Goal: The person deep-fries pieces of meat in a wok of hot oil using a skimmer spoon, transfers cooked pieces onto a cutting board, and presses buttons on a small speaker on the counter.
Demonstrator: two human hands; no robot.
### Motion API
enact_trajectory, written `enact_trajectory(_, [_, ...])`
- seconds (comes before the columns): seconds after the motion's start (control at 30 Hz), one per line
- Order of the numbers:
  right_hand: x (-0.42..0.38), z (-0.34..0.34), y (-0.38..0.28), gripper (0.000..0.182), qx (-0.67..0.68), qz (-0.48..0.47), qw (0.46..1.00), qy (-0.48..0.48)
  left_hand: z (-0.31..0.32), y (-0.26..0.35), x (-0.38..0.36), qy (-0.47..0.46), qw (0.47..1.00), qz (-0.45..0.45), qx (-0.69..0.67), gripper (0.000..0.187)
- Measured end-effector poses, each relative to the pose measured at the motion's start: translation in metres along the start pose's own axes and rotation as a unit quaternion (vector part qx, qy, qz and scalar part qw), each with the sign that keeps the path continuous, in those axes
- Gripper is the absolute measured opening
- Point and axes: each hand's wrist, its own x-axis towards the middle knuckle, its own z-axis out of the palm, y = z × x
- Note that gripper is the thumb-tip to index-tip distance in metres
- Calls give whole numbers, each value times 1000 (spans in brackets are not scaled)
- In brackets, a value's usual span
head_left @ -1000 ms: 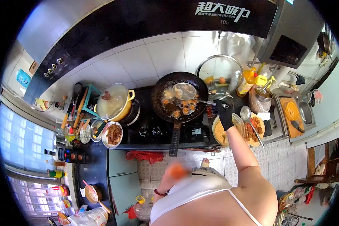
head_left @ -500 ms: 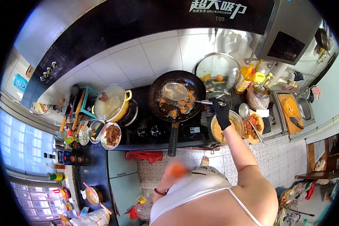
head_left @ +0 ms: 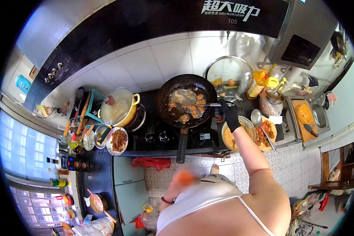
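My right hand [head_left: 229, 115], in a black glove, grips the metal handle of a strainer [head_left: 184, 97]. Its round head lies low in the black wok [head_left: 167, 112], touching the oil, and browned fried pieces [head_left: 194, 114] sit beside and below it. The wok's handle points toward me. Close to my chest is my left hand [head_left: 176, 186], with a red bracelet at the wrist. An orange-red patch covers its fingers, too blurred to make out. Below my right hand stands a bowl of pale batter [head_left: 229, 138], next to a plate of fried pieces [head_left: 266, 131] with a ladle [head_left: 257, 117] across it.
A lidded yellow pot [head_left: 120, 108] occupies the left burner, with a plate of browned food [head_left: 117, 141] before it. Behind the wok a glass lid [head_left: 229, 72] leans against the tiles. Oil bottles [head_left: 257, 83] and a sink [head_left: 319, 115] are at the right.
The strainer's head has sunk lower into the wok, among the oil and fried pieces. My right hand has dropped slightly with its handle. My left hand looks unchanged.
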Motion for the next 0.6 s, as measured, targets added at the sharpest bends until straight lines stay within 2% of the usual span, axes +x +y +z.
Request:
enact_trajectory(0.07, [0, -1, -3, 33, -30, -11, 999, -7, 2, 14, -4, 16, 1000, -20, -16, 46])
enact_trajectory(0.17, [3, -1, -10, 34, 12, 99, 995, 9, 13, 67, -8, 38, 998, -54, -25, 61])
enact_trajectory(0.3, [8, -2, 6, 34, -10, 68, 998, 2, 11, 72, -8, 44, 996, -68, 35, 74])
enact_trajectory(0.37, [10, -1, 10, 34, 25, 56, 998, 7, -4, 5, -14, 22, 996, -67, -46, 74])
enact_trajectory(0.47, [11, -3, 18, 34, -14, 29, 999, 7, -8, -10, -17, 8, 993, -62, -101, 75])
enact_trajectory(0.53, [7, -8, 6, 31, -18, 11, 1000, 15, -1, 21, -14, 21, 997, -61, -50, 75])
enact_trajectory(0.6, [-1, -13, -13, 28, 4, 3, 1000, 17, 8, 67, -9, 51, 994, -64, 70, 76])
